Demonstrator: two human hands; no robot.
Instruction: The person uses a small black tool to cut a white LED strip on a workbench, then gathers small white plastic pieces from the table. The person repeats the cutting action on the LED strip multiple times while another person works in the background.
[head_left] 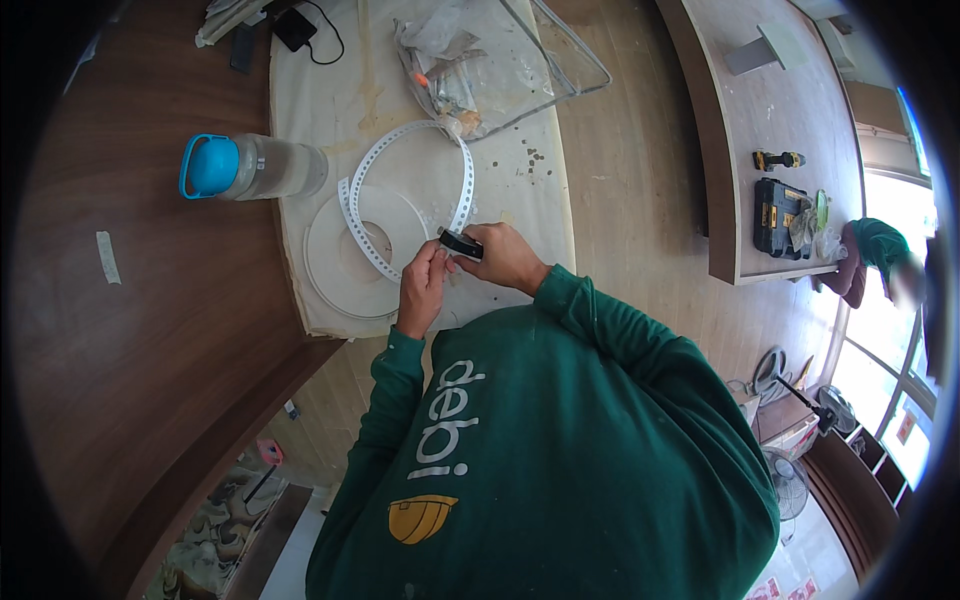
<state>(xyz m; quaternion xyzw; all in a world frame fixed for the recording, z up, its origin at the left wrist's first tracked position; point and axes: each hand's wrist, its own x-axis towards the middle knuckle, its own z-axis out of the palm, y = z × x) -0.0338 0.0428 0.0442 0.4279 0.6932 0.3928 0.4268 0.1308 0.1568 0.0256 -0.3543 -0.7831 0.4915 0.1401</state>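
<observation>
- R hand (508, 258) is wrapped round a black hand tool (461, 243), prob. a punch; fingers are curled in, but jaw gap is hidden.
- L hand (424, 284) has thumb + fingertips drawn together right beside tool; can't tell exactly what they pinch, poss. the strip.
- White perforated strip (467, 185) loops over the covered tabletop (535, 235), partly atop a flat white ring (318, 258); one side runs down to the tool.
- Best: hold strip flat & square to tool, L fingertips close for support but clear of the bite.
- Line up by existing hole row, then squeeze w/ one even press; no twisting, else edge may tear or kink.
- Loop looks springy: let it rest on table so it doesn't tug at the tool.
- Small scraps (535, 160) & plastic bag (455, 75) lie near loop; avoid snagging bag when feeding strip.
</observation>
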